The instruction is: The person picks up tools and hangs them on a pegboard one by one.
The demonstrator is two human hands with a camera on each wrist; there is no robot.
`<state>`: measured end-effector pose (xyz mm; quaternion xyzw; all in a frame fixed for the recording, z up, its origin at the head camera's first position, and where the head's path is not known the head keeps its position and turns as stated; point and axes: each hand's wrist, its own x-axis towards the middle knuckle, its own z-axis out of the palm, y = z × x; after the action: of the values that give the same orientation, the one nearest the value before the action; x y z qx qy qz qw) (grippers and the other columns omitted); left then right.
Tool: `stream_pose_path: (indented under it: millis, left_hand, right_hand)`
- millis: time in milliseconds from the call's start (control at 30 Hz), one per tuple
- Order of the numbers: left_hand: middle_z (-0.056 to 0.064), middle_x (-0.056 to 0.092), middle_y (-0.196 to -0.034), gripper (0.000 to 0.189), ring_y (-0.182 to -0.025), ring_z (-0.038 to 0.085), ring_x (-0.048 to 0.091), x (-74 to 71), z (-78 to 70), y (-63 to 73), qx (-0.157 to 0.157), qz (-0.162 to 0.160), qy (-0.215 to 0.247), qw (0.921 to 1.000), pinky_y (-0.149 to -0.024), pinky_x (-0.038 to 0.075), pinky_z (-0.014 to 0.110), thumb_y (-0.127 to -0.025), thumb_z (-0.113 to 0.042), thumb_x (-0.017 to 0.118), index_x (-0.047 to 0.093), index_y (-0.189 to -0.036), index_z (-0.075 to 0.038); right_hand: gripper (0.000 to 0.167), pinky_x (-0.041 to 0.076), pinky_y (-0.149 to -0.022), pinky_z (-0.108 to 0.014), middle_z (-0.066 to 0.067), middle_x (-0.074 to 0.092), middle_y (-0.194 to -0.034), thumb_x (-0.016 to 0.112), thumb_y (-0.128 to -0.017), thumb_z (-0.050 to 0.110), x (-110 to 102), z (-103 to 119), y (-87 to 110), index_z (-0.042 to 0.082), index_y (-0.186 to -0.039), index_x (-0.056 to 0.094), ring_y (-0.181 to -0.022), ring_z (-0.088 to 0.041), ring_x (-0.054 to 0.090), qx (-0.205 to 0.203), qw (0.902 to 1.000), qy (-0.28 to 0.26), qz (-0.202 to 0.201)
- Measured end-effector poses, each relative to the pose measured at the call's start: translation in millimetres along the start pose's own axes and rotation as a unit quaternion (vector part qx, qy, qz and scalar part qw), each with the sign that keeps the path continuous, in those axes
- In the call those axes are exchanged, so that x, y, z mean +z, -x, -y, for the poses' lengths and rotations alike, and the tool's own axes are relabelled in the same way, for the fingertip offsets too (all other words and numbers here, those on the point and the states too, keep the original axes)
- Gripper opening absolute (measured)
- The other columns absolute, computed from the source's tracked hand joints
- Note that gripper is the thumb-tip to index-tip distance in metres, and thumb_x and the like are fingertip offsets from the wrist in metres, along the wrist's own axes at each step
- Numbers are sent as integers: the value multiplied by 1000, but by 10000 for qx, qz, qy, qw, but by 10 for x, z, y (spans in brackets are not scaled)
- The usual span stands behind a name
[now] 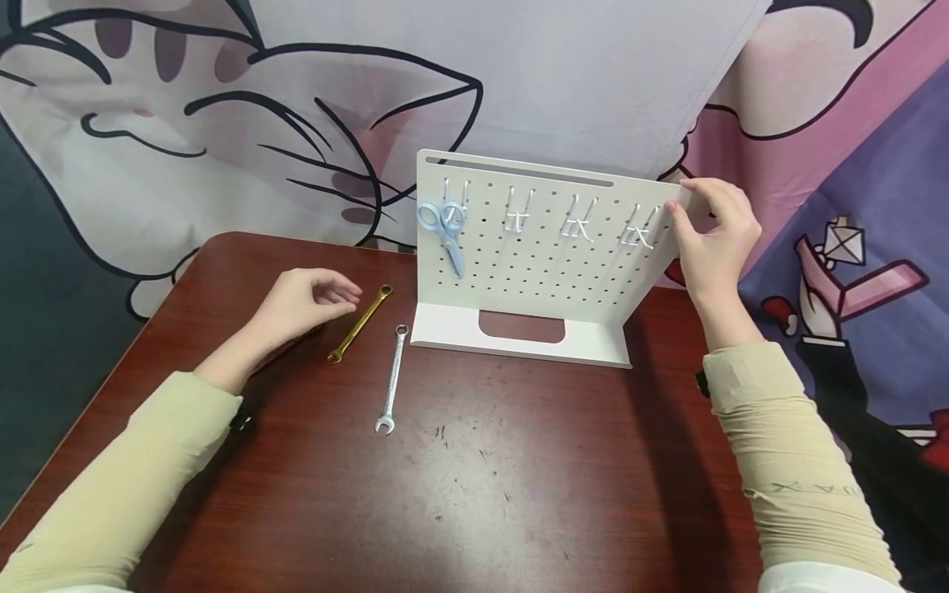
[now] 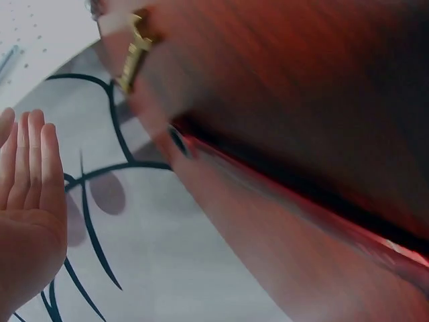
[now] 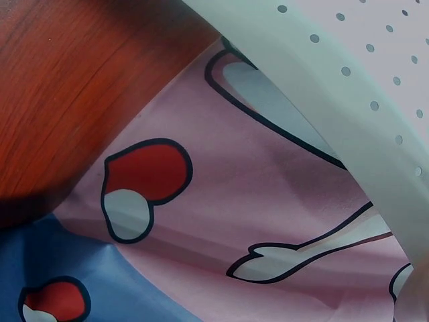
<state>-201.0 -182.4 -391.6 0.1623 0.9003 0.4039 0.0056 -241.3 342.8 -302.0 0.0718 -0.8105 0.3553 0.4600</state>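
My left hand hovers over the table's left side, holding nothing, its fingers relaxed and pointing toward a gold combination wrench. To the right of that wrench lies a silver combination wrench. Partly hidden under the left hand, a long red shiny rod-like object shows in the left wrist view; its kind is unclear. My right hand pinches the top right corner of a white pegboard stand, thumb in front. Light-blue scissors hang from the board's leftmost hook.
Several white wire hooks sit in a row to the right of the scissors. The brown table ends just behind the stand. A cartoon-print cloth hangs behind and to the right.
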Motion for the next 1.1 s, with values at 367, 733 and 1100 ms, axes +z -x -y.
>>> stream_pose_path:
  millis: [367, 733, 1100]
  left_hand:
    - [16, 80, -104, 19, -81, -3, 66, -184, 313, 278, -224, 329, -470, 9981, -68, 52, 13, -91, -6, 83, 79, -110, -2]
    - [13, 80, -98, 19, -77, -5, 64, -254, 642, 496, -338, 252, -941, 9947, -69, 51, 10, -87, -2, 85, 79, -106, -2]
    - [11, 79, -92, 23, -73, -5, 60, -287, 791, 587, -433, 289, -1124, 9923, -66, 50, 14, -84, -2, 87, 78, -105, 1]
  right_hand:
    - [23, 43, -87, -11, -17, 80, -115, 82, -93, 11, -5, -3, -5, 3, -114, 81, -109, 2, 65, -46, 10000, 58, 51]
    - [23, 46, -94, -13, -18, 79, -116, 82, -92, 10, -7, 1, 0, 1, -114, 81, -111, -4, 67, -44, 10000, 60, 63]
    - [21, 47, -96, -15, -15, 80, -115, 82, -93, 11, -5, 13, -1, 5, -113, 82, -111, -8, 68, 17, 10000, 48, 19]
